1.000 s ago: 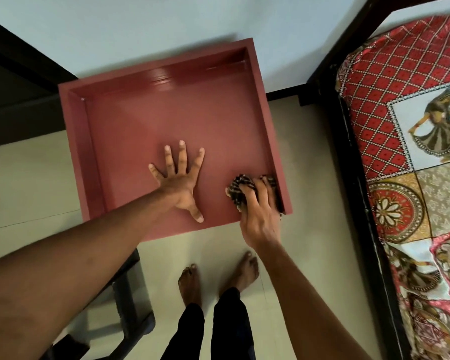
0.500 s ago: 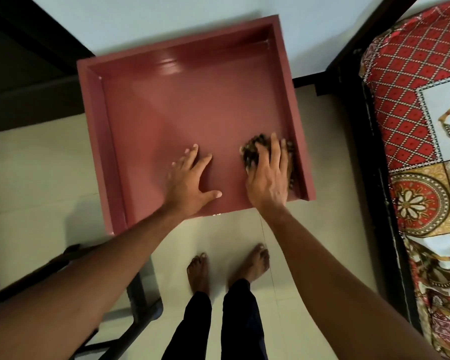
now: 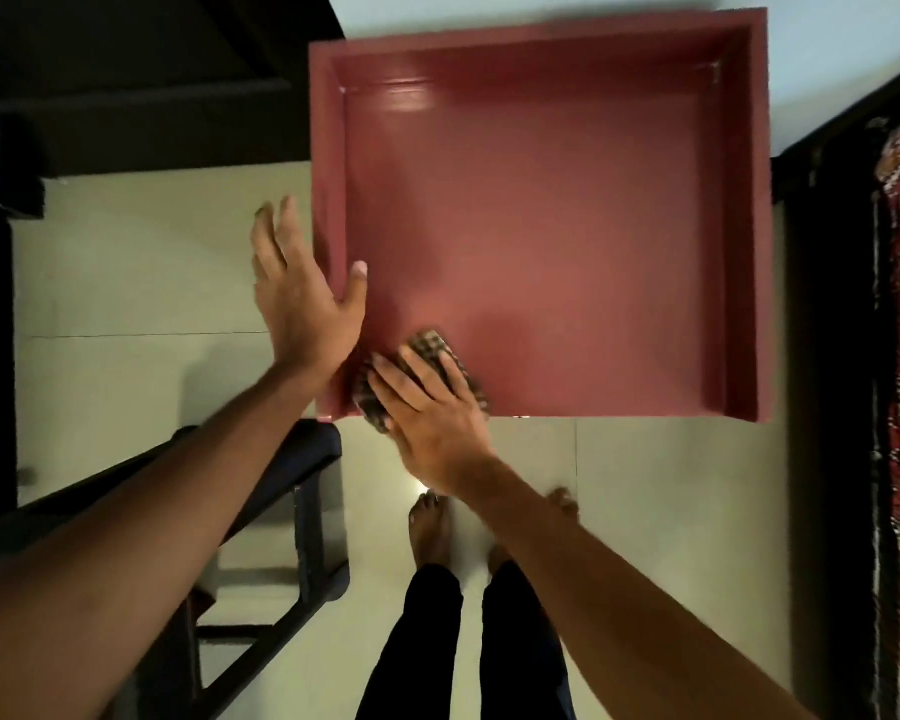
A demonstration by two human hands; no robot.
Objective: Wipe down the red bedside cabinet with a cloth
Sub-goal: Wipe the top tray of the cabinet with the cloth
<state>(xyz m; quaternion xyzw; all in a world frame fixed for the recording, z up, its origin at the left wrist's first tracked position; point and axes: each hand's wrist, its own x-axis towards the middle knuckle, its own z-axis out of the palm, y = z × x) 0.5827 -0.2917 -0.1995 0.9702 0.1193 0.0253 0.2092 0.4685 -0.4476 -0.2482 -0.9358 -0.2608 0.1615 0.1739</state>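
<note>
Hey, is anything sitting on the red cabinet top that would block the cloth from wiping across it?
Nothing visible does. The recessed top of the cabinet shows nothing ahead of the cloth under the right hand; only the left hand has its thumb over the left rim beside it.

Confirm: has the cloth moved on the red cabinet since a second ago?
Yes. The cloth, under the right hand, slid from the cabinet's front-right corner to its front-left corner.

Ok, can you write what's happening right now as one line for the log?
step: wipe | right hand flat on checked cloth, near-left corner of red cabinet | left hand fingers straight at its left wall, thumb inside
</note>
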